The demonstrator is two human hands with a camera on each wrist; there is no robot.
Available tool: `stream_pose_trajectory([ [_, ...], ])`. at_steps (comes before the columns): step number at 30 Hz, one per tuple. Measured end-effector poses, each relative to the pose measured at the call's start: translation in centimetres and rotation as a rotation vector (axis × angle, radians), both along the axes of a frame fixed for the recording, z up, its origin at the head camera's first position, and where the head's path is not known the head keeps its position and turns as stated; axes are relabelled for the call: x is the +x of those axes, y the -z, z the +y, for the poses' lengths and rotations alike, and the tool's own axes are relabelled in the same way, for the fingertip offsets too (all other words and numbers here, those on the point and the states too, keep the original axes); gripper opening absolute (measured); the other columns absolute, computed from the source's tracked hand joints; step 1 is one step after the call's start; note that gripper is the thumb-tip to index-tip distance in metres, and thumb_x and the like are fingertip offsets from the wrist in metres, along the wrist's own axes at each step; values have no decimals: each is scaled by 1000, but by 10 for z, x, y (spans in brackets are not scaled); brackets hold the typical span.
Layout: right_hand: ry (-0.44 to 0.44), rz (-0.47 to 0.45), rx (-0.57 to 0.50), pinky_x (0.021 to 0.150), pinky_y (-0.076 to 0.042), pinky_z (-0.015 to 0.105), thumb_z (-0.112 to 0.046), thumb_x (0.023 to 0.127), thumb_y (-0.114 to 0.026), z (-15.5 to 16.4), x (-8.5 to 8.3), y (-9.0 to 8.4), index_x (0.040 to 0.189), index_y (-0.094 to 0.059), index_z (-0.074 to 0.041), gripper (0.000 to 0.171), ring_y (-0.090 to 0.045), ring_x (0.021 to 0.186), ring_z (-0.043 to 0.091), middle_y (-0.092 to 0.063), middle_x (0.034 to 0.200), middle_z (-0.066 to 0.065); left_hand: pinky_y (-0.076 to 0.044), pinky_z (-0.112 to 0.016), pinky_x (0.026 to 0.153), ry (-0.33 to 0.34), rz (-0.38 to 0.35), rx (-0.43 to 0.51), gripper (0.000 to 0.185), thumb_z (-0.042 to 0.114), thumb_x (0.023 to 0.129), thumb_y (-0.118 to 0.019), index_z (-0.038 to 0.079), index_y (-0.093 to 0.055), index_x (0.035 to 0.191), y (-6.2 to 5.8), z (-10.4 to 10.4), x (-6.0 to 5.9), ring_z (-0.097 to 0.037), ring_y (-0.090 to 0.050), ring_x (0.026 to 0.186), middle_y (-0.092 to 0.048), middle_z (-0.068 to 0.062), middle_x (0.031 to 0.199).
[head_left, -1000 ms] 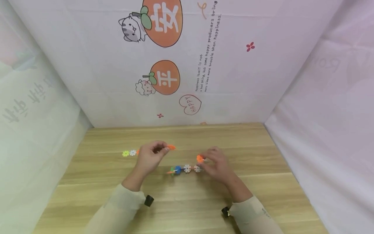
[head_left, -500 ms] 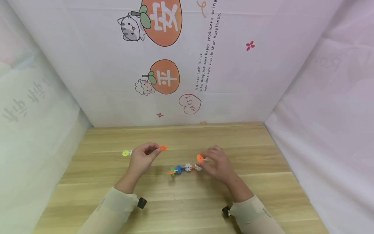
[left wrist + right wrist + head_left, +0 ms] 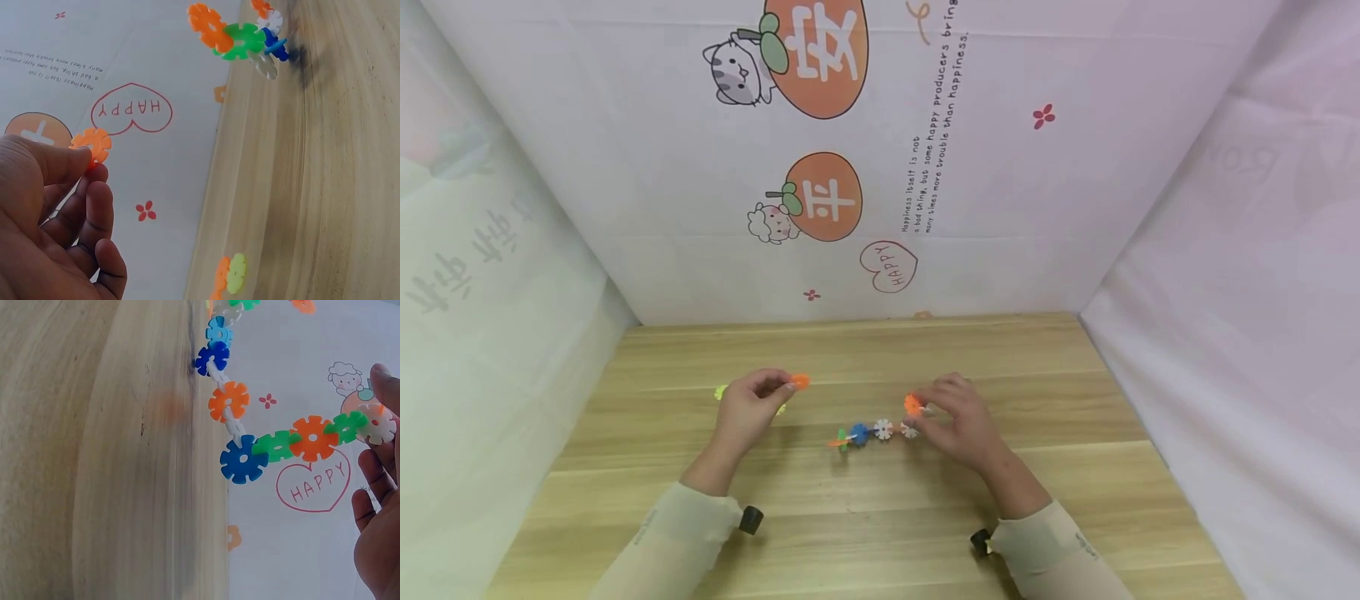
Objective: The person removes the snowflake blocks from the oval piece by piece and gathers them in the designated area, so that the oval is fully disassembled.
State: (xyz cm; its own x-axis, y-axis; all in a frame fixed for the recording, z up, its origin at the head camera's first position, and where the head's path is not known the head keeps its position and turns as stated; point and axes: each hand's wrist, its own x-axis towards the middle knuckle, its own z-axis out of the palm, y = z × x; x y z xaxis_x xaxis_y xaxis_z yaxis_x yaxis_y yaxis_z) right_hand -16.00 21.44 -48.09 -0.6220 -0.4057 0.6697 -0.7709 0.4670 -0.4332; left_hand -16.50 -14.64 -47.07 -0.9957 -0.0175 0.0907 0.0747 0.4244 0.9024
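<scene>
Both hands pinching: L fingers (image 3: 75, 164) orange disc (image 3: 92, 143), R chain (image 3: 275, 445).

Left hand (image 3: 747, 410) at 9 o'clock, fingers curled, thumb and forefinger pinching; right hand (image 3: 958, 421) at 3 o'clock, fingertips pinched; both forearms sleeved, angled inward.

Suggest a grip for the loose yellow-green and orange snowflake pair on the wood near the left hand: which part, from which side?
Probably pinch the two discs together across their flat faces, coming from above. In the left wrist view they stand on edge on the table, overlapped, so the rims point up and the faces are exposed. The left hand is nearest, but it already pinches an orange disc.
</scene>
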Motion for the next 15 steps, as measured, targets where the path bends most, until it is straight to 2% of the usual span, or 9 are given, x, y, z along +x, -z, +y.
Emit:
stream_pose_trajectory([
  [7,-5,2,11,85,-49,42,-29,86,-86,0,1,-3,109,-79,-11,30,-61,99,20,-77,105,-2,-56,-34,83,-6,-12,-8,20,30,97,-77,14,-76,110,2,-6,0,-21,-68,96,-75,-2,104],
  [15,-11,6,1,86,-49,41,-25,85,-87,-1,3,-2,109,-79,-11,29,-61,100,20,-76,101,-4,-56,-33,85,-31,-42,-5,26,31,97,-76,11,-77,113,9,-13,-1,-21,-68,101,-75,-4,108],
])
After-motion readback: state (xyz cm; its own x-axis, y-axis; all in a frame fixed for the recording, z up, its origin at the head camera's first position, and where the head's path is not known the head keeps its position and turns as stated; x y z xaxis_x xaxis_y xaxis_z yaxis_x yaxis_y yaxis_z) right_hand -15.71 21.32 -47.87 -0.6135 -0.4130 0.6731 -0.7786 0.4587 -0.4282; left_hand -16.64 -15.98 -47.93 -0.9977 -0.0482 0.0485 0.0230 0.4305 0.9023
